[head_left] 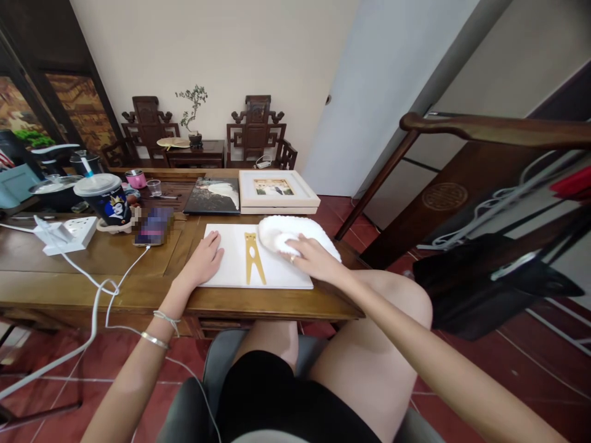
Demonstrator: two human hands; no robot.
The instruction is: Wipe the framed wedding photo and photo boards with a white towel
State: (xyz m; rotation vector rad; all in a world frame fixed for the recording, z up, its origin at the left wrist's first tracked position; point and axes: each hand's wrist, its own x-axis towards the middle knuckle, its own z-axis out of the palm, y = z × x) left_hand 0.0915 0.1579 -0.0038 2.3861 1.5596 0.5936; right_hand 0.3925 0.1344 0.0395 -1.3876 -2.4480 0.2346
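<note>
white board (277, 271): lies flat at the near edge of the wooden desk (92, 271), directly in front of the seated person, within easy reach of both arms.
gold clip-shaped piece (253, 258): lies on the board's middle, between the hands.
white fluffy pad (286, 232): rests across the board's far right corner.
left hand (203, 261): fingers spread flat, palm down on the board's left edge, apparently steadying it; grips nothing.
right hand (311, 258): loosely open, fingertips lying on the pad; no closed grasp visible.
phone (154, 226), lidded cup (105, 197), power strip (67, 234): left of the board, apart.
framed picture (276, 189): behind it.
</note>
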